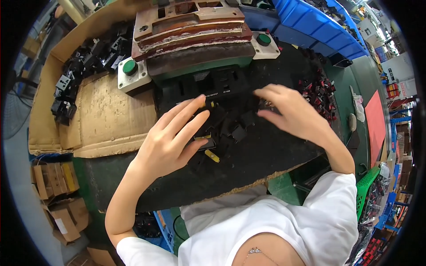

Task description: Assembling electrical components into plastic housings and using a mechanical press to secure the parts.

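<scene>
A black plastic panel point(208, 88) with cut-outs and white print lies below the front of a machine press point(195, 40). My left hand point(166, 139) reaches over the panel's near left edge. Its fingers are stretched and apart, holding nothing that I can see. By its thumb is a dark block with a yellow edge point(206, 142), and nearby lies a small yellow piece point(212, 155). My right hand point(290, 110) hovers at the panel's right end, thumb and fingers apart. Between both hands sits a loose heap of small black plastic parts point(230, 126), partly in shadow.
Green buttons on white boxes point(129, 67) flank the press. A cardboard box point(104, 106) on the left holds black socket parts point(66, 88). Small red and black parts point(321, 95) lie scattered on the right, below a blue bin point(317, 29). The black tabletop's worn front edge point(248, 186) faces me.
</scene>
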A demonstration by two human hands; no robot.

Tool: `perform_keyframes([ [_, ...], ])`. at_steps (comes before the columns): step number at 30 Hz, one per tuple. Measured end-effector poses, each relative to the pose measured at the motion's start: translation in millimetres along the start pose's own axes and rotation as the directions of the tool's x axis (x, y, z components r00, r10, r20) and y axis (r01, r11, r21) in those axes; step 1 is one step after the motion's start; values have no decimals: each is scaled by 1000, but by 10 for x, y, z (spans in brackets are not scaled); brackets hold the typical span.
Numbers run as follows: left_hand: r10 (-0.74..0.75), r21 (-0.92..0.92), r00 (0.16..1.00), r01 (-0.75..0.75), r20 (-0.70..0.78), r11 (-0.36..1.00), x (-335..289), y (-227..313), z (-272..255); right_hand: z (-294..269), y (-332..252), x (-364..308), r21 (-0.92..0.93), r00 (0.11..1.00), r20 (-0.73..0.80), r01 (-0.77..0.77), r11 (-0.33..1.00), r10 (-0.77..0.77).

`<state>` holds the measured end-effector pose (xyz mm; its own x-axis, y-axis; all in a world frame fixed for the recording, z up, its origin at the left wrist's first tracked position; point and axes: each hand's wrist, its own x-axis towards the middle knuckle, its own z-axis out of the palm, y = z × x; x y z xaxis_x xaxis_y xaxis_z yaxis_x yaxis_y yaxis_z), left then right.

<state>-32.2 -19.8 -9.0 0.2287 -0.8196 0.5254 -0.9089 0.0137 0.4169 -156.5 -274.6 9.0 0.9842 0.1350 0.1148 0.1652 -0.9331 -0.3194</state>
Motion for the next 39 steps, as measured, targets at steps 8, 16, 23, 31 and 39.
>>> perform_keyframes([
  [8,164,-44,986,-163,19,986,-49,-4,-50,-256,-98,125,152,990,-138,54,987,-32],
  [16,-221,109,838,192,499,975,-40,75,-670,-1489,996,315,33,712,-685,-183,983,155],
  [23,1,-266,623,332,782,905,-58,94,-524,-1960,1937,364,-344,860,-174,-510,788,480],
  [31,18,-270,582,350,813,897,-14,100,-466,-1807,2314,418,-250,947,-291,-212,945,135],
  [39,28,-328,585,413,810,850,-67,59,-487,-1611,1224,983,-173,944,18,-323,931,331],
])
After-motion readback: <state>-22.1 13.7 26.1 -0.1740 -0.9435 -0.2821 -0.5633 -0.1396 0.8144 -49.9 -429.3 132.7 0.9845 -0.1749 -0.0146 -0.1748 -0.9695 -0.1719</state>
